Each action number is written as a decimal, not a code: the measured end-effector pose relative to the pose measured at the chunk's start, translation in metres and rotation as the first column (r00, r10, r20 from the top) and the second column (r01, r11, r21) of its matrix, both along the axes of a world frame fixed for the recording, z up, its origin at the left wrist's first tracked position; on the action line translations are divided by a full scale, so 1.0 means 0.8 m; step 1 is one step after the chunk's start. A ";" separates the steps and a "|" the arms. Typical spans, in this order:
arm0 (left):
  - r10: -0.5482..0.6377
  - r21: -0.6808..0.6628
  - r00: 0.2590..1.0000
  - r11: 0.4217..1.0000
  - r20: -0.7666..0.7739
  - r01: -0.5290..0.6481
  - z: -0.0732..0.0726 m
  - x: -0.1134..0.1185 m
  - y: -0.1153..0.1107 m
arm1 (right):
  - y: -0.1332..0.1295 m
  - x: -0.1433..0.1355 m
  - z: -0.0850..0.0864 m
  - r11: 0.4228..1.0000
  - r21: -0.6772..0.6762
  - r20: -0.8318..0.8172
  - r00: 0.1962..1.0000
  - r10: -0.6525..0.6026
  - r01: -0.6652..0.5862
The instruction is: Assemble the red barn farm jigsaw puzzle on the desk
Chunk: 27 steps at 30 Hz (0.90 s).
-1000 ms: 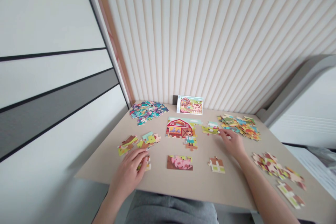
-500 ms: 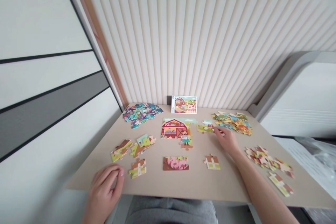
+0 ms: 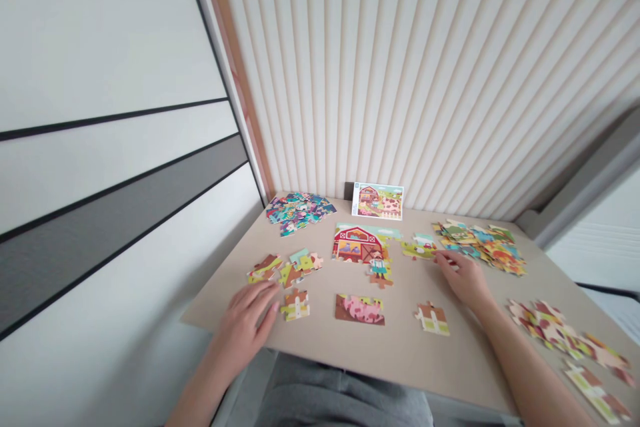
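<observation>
Puzzle point(image 3: 355, 247) sits part-built toward the far middle of a beige table point(image 3: 313, 340), its joined pieces showing a red barn and a figure in teal. On my feed, the right hand point(image 3: 463, 273) has thumb and forefinger close together at the right edge of the tractor piece point(image 3: 418, 248); from here I cannot tell whether they grip it or only touch it. That piece lies just right of the puzzle, and I cannot make out whether the two meet. The left hand point(image 3: 247, 317), loose-fingered and holding nothing I can see, is just beside the left fence piece point(image 3: 297, 307), its thumb apart from the forefinger. Between the hands, nearer the table's front, lies the pig block point(image 3: 360, 309), with the right fence piece point(image 3: 434, 319) to its right. Behind the puzzle I see a card point(image 3: 379, 201) standing before the ribbed wall point(image 3: 325, 80), its picture showing a barn and a spotted cow. A blue pile point(image 3: 299, 209) lies far left, a yellow pile point(image 3: 490, 248) far right, and cow pieces point(image 3: 553, 328) beyond the right arm point(image 3: 520, 357).
</observation>
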<state>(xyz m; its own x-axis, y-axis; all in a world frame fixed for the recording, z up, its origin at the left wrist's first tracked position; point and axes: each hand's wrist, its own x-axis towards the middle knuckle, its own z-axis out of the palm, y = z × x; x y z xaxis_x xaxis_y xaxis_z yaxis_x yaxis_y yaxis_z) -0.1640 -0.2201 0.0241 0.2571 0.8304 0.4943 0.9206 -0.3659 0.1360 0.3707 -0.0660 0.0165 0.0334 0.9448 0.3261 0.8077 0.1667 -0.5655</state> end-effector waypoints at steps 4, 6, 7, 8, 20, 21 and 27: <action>0.120 0.001 0.993 0.993 0.002 -0.120 0.007 -0.015 0.042 | -0.001 -0.001 0.001 1.000 -0.011 0.011 1.000 0.009 -0.009; 0.090 -0.036 0.996 0.995 -0.017 -0.091 0.009 -0.014 0.056 | -0.002 -0.003 0.003 1.000 -0.012 0.015 1.000 0.010 -0.009; 0.062 -0.060 0.998 0.996 -0.023 -0.063 0.011 -0.011 0.061 | -0.003 -0.004 0.005 1.000 -0.013 0.016 1.000 0.009 -0.009; 0.033 -0.085 0.999 0.996 -0.023 -0.035 0.012 -0.007 0.066 | -0.004 -0.004 0.006 1.000 -0.014 0.019 1.000 0.009 -0.009; -0.023 -0.271 0.993 0.961 0.120 0.055 0.031 0.015 0.090 | -0.003 -0.002 0.004 1.000 -0.012 0.026 1.000 0.018 -0.017; -0.027 -0.281 0.989 0.957 0.144 0.067 0.032 0.015 0.090 | -0.002 -0.001 0.003 1.000 -0.013 0.025 1.000 0.015 -0.015; -0.056 -0.258 0.971 0.959 0.234 0.118 0.033 0.009 0.092 | -0.004 -0.003 0.005 1.000 -0.008 0.020 1.000 0.015 -0.015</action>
